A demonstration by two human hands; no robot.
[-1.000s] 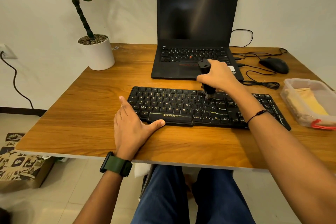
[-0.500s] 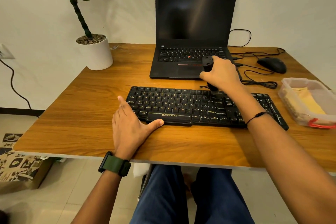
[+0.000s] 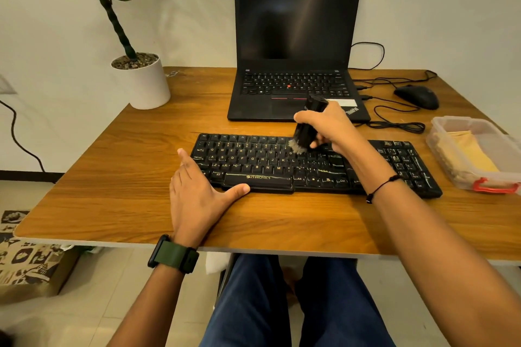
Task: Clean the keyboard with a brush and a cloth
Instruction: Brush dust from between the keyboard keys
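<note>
A black keyboard (image 3: 253, 162) with yellow lettering lies across the middle of the wooden desk (image 3: 118, 177). My right hand (image 3: 328, 125) grips a black cylindrical brush (image 3: 308, 124), tilted, with its grey bristles on the upper key rows right of centre. My left hand (image 3: 194, 194) lies flat on the desk at the keyboard's front left corner, fingers straight, thumb against the front edge below the space bar. A yellow cloth (image 3: 470, 152) lies folded in a clear plastic box (image 3: 439, 149) at the right.
An open black laptop (image 3: 296, 59) stands behind the keyboard. A black mouse (image 3: 417, 96) and loose cables (image 3: 394, 124) lie at the back right. A white plant pot (image 3: 142, 82) sits at the back left corner. My legs are under the desk's front edge.
My right hand has swept the brush from the keyboard's back edge leftward and down onto the upper key rows. My left hand has stayed in place.
</note>
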